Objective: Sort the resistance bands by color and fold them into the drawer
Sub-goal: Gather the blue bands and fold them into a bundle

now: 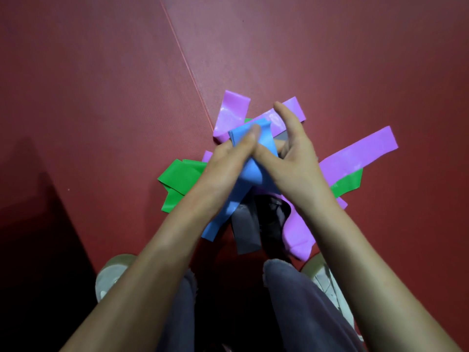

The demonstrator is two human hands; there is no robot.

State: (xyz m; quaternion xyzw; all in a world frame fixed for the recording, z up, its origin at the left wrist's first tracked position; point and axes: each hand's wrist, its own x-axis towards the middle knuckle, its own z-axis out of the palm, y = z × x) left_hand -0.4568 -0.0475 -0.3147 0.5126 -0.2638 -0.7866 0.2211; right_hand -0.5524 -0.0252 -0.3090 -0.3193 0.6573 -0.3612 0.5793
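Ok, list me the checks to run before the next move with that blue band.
1. Grip on the blue resistance band: ok. The left hand and right hand both pinch it.
2. Band lifted off the heap: cannot tell. Its lower end hangs over the grey band, and contact is unclear.
3. Fold finished: not ok. The blue band is bunched between the thumbs, with a long tail loose.
4. Colours sorted: not ok. The purple bands, green band and grey band lie crossed in one heap.
5. Drawer within sight: not ok. None shows in this view.
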